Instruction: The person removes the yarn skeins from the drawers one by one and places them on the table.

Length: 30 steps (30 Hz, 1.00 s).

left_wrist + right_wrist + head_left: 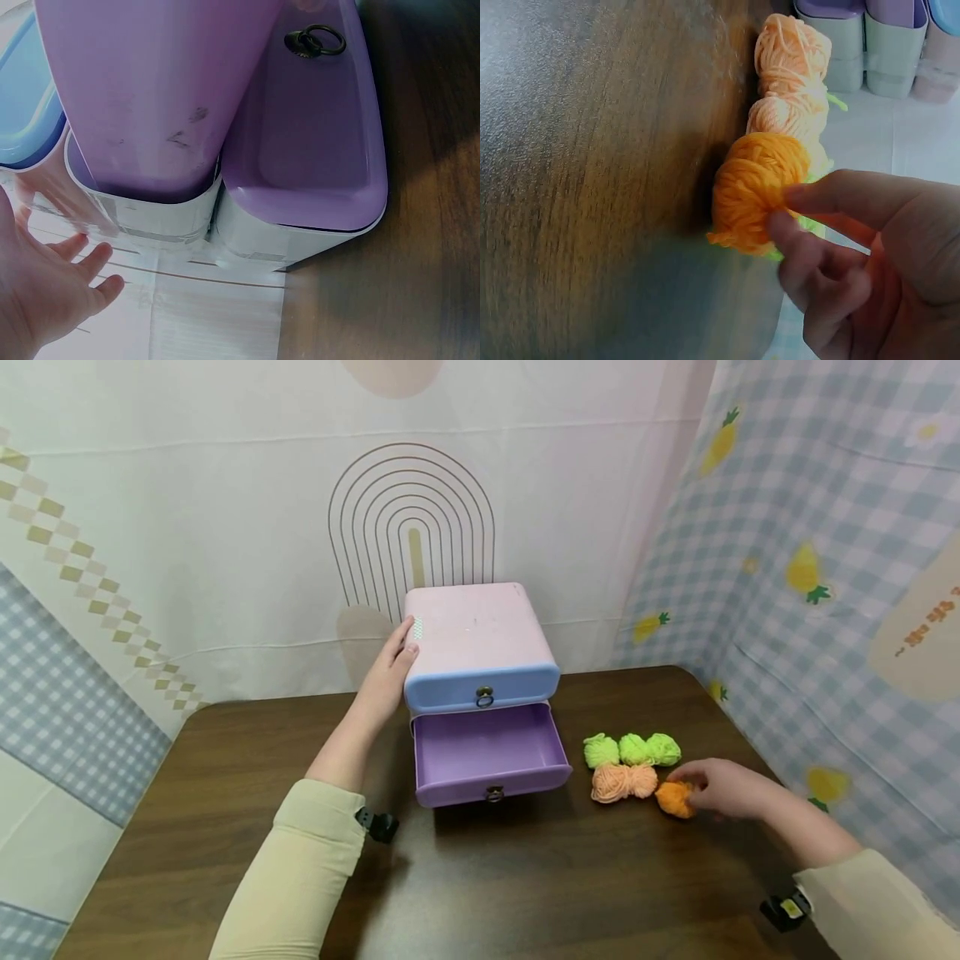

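My right hand (723,787) pinches a small orange yarn ball (757,187) between thumb and fingertips, low over the table at the right. Beside it lie peach yarn balls (624,782), with bright green yarn balls (649,749) in a row behind them. A small drawer unit (476,622) with a pink top stands at the back middle. My left hand (388,672) rests against its left side, fingers extended. The unit's blue drawer (442,692) is closed, while the purple drawer (487,747) below is pulled out with a bare inside. Another purple drawer (315,127) sits closed beneath.
The dark wooden table (247,827) runs up to a white patterned cloth (225,543) behind the drawer unit. A blue checked cloth (780,593) hangs along the right side, near my right forearm. Ring pulls hang on the drawer fronts.
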### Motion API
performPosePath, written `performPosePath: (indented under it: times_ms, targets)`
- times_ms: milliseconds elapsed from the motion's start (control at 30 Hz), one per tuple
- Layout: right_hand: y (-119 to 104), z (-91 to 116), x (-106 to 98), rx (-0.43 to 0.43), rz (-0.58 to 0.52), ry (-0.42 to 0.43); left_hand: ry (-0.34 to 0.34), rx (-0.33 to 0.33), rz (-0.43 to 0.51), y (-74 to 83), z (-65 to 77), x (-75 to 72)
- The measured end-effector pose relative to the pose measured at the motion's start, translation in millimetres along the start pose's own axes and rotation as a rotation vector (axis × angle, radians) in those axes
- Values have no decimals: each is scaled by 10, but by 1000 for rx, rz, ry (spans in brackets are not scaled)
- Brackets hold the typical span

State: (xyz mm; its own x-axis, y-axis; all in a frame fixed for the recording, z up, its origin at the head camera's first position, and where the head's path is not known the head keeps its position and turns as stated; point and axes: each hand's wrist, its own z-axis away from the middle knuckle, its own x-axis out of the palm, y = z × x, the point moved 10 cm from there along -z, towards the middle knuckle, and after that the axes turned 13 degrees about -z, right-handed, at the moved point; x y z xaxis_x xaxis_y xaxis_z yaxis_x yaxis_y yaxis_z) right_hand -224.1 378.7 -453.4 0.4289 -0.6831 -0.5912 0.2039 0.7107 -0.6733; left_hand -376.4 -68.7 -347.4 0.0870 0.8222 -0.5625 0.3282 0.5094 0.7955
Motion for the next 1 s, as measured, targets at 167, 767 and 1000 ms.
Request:
performPosePath:
  times_ms: [167, 767, 1000]
  targets:
    - [-9, 59, 64, 9, -12, -33, 18, 10, -10, -8, 0, -6]
    - [-104, -41, -105, -61, 209, 170, -1, -6, 16, 47, 33, -14]
    - [-135, -24, -132, -93, 178, 186, -13, -21, 21, 23, 20, -2]
